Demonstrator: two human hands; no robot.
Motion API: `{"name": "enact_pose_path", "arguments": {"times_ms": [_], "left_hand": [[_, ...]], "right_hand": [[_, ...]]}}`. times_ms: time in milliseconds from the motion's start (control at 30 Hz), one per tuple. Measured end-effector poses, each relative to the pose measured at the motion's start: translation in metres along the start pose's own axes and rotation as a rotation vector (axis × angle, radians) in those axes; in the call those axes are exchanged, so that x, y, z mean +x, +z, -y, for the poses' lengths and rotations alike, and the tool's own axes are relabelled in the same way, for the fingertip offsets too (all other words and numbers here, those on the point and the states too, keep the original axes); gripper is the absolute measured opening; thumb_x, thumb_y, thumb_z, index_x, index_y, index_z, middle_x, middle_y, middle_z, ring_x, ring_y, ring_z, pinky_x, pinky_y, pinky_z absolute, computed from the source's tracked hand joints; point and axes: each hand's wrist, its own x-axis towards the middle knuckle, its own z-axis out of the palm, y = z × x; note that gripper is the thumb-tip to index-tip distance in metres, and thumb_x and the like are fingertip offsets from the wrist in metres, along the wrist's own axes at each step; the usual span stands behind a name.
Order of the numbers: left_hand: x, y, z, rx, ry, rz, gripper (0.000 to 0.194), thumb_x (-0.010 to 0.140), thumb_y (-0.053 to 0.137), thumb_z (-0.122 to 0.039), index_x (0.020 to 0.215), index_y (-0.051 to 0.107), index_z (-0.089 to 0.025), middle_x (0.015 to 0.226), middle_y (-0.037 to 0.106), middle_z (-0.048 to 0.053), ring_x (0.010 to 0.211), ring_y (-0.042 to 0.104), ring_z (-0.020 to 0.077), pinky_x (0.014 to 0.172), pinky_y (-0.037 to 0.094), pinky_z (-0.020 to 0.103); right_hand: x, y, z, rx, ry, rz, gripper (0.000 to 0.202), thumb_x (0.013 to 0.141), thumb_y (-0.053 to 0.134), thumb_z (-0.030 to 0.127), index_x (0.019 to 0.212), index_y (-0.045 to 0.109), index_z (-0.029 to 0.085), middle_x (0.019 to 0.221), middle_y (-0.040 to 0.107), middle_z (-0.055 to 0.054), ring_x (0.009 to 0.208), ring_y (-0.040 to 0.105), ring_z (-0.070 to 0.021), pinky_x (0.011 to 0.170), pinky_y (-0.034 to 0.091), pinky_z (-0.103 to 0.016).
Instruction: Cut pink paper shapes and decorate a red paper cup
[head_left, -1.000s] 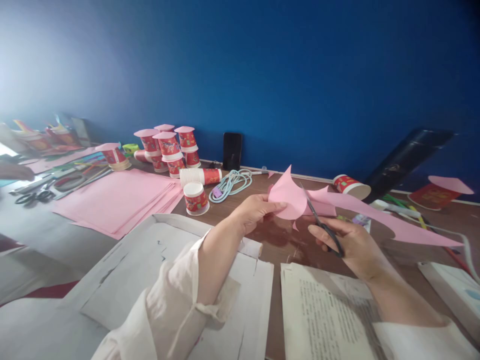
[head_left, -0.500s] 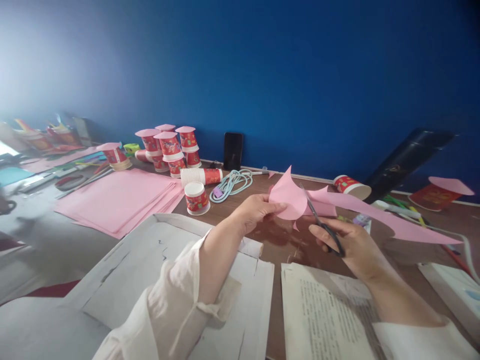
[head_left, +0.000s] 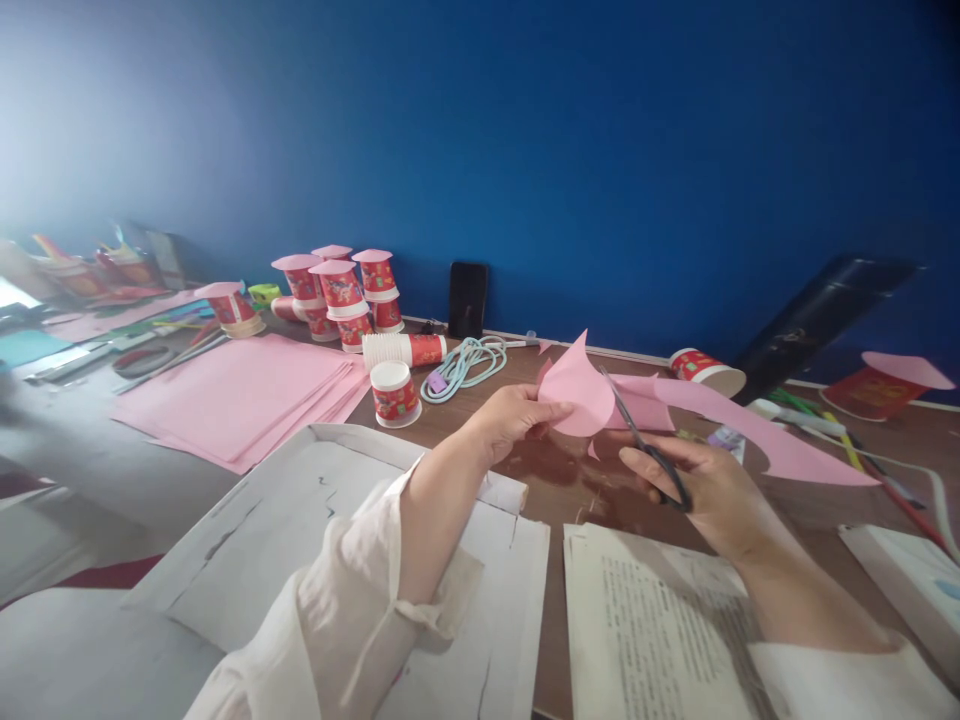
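Between thumb and fingers, my left hand (head_left: 517, 418) pinches a piece of pink paper (head_left: 576, 392) with a rounded lower edge and a pointed top corner. My right hand (head_left: 694, 480) is closed on black-handled scissors (head_left: 645, 442), their blades pointing up and left at the paper's right edge. A long curved pink offcut (head_left: 780, 445) trails to the right behind the right hand. Another pink piece (head_left: 637, 402) lies behind the scissors. A small pink scrap (head_left: 593, 450) shows just below the held paper.
Pink sheets (head_left: 240, 395) are stacked at left. Red paper cups with pink paper tops (head_left: 341, 290) stand at the back, near a phone (head_left: 468, 300) and a coiled cable (head_left: 469, 365). A printed booklet (head_left: 652, 610) and white cardboard (head_left: 285, 510) lie in front. A black cylinder (head_left: 825, 320) leans right.
The long pink offcut's right end has shifted left and hangs differently. Both hands and the scissors stay nearly in place.
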Motion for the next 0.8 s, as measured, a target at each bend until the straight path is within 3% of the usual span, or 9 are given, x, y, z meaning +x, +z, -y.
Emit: {"name": "enact_pose_path", "arguments": {"times_ms": [167, 400, 800], "left_hand": [[0.0, 0.0, -0.001, -0.012, -0.008, -0.017, 0.035, 0.064, 0.081, -0.042, 0.07, 0.06, -0.014, 0.059, 0.051, -0.003, 0.053, 0.039, 0.0063, 0.056, 0.024, 0.026], [0.0, 0.001, -0.003, -0.043, -0.015, -0.057, 0.032, 0.066, 0.08, -0.039, 0.073, 0.063, -0.012, 0.061, 0.053, -0.001, 0.054, 0.04, 0.006, 0.056, 0.026, 0.025], [0.004, 0.0, 0.0, -0.086, -0.016, -0.086, 0.027, 0.066, 0.08, -0.032, 0.079, 0.068, -0.011, 0.067, 0.059, 0.002, 0.058, 0.044, 0.0068, 0.058, 0.031, 0.025]], "right_hand": [[-0.002, 0.001, 0.002, -0.02, -0.022, -0.039, 0.053, 0.066, 0.071, 0.069, 0.078, 0.077, 0.018, 0.059, 0.059, -0.004, 0.053, 0.048, -0.0144, 0.051, 0.04, -0.03], [0.005, -0.003, -0.007, -0.012, 0.02, 0.015, 0.048, 0.064, 0.076, 0.062, 0.086, 0.079, 0.019, 0.061, 0.062, -0.003, 0.05, 0.049, -0.0125, 0.05, 0.041, -0.028], [0.006, -0.009, -0.015, -0.101, -0.057, 0.078, 0.048, 0.074, 0.07, 0.06, 0.102, 0.078, 0.022, 0.061, 0.06, -0.001, 0.052, 0.051, -0.0127, 0.054, 0.043, -0.028]]}}
